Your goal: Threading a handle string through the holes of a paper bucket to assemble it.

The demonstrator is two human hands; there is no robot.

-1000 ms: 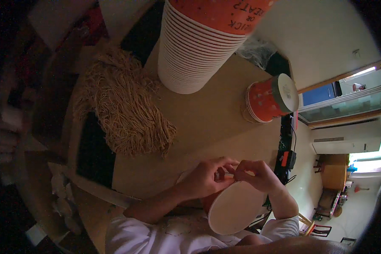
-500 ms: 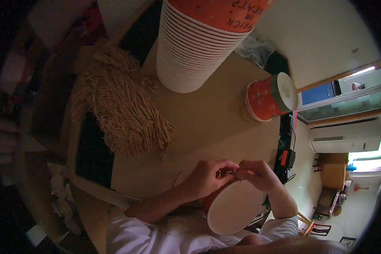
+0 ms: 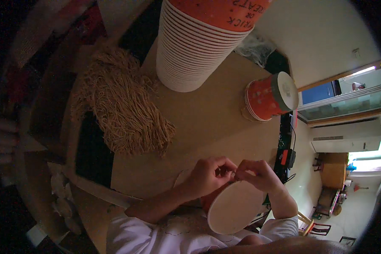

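orange bucket (image 3: 235, 208), one: my left hand (image 3: 208, 177) and right hand (image 3: 260, 174) pinched closed by its edge; on what, i cannot tell.

Looks like smooth, matt paperboard on the nearest bucket (image 3: 235, 207) and the nested bucket stack (image 3: 194, 51); rough, fibrous twine in the cord bundle (image 3: 127, 106); glossy, crinkled plastic in the clear bag (image 3: 257, 51); smooth and matt across the tabletop (image 3: 203, 122).
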